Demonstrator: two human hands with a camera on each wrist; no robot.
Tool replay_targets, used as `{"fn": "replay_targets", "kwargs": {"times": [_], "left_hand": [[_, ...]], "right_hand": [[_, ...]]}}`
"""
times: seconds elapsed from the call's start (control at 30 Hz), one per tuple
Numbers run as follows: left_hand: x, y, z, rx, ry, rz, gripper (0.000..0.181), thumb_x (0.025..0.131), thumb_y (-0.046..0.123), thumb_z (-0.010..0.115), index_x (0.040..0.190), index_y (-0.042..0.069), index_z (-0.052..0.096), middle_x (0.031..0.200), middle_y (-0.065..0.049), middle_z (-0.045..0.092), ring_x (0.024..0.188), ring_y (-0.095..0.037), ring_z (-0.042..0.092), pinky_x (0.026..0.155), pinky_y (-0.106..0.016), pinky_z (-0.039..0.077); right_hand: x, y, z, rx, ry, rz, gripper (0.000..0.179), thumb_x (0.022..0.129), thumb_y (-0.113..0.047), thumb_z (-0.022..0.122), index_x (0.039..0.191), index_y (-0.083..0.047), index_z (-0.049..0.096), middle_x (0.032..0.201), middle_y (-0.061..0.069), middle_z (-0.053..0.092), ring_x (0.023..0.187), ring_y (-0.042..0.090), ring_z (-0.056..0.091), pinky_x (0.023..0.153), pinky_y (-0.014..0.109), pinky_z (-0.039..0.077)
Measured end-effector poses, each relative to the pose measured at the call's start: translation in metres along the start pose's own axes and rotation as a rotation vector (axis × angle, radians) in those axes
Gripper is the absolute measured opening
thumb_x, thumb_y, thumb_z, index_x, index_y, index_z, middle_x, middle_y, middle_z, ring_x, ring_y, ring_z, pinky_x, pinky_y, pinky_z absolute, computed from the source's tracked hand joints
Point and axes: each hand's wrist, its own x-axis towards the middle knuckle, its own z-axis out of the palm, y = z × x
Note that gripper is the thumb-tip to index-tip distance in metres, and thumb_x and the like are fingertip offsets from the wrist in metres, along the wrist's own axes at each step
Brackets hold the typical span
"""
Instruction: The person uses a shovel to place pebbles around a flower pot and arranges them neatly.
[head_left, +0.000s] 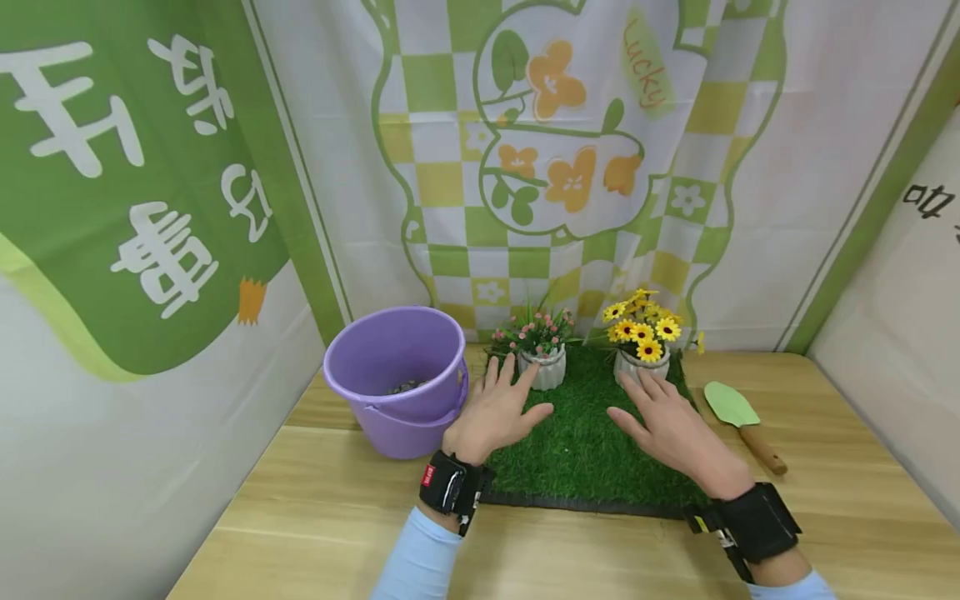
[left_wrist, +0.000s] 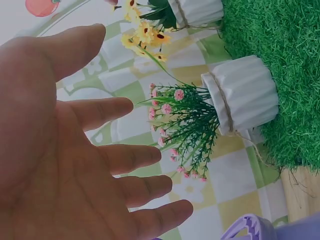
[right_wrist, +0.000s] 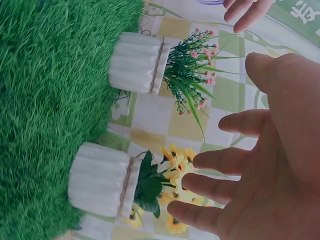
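With its fingers spread, my left hand point(head_left: 492, 414) hovers near the pot of pink flowers point(head_left: 543, 367), holding nothing. My right hand point(head_left: 678, 433), also spread and holding nothing, is in front of the pot of yellow flowers point(head_left: 642, 367). Both pots are white, ribbed and tied with twine, as the left wrist view shows on the pink-flower pot point(left_wrist: 245, 95). They stand upright at the back of a green artificial grass mat point(head_left: 577, 458). In the right wrist view a gap shows between my fingers and the yellow-flower pot point(right_wrist: 102, 180).
A purple bucket point(head_left: 397, 433) with small greyish bits at its bottom stands left of the mat. To the right lies a trowel point(head_left: 735, 408) with a light green blade and wooden handle. A patterned curtain point(head_left: 570, 192) closes off the back of the wooden table point(head_left: 315, 533).
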Motion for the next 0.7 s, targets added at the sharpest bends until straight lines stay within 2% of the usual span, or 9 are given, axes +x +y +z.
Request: {"fn": "replay_targets", "kwargs": {"times": [0.27,0.47,0.7], "left_hand": [[-0.005,-0.002,-0.009,-0.007,0.023,0.014,0.067,0.097,0.054,0.039,0.153,0.02,0.026,0.155,-0.021,0.011,0.139,-0.04,0.005,0.108,-0.055,0.013],[-0.006,-0.002,-0.018,0.015,0.085,0.041,0.065,0.098,0.053,0.04,0.152,0.018,0.03,0.154,-0.022,0.017,0.139,-0.04,0.011,0.108,-0.054,0.016],[-0.007,-0.003,-0.019,0.011,0.146,0.097,0.06,0.099,0.047,0.042,0.148,0.013,0.036,0.151,-0.023,0.023,0.137,-0.041,0.019,0.108,-0.05,0.019]], "right_hand": [[0.007,-0.004,-0.002,0.169,-0.071,0.041,0.072,0.099,-0.054,0.035,0.152,-0.007,0.025,0.151,0.025,0.021,0.134,0.046,0.018,0.106,0.058,0.016],[0.013,-0.007,-0.004,0.217,-0.072,0.047,0.072,0.098,-0.056,0.033,0.153,-0.012,0.023,0.153,0.021,0.021,0.136,0.042,0.02,0.106,0.055,0.019],[0.017,-0.013,-0.003,0.259,-0.063,0.029,0.069,0.098,-0.055,0.035,0.154,-0.017,0.02,0.152,0.014,0.027,0.136,0.033,0.027,0.106,0.048,0.023]]}}
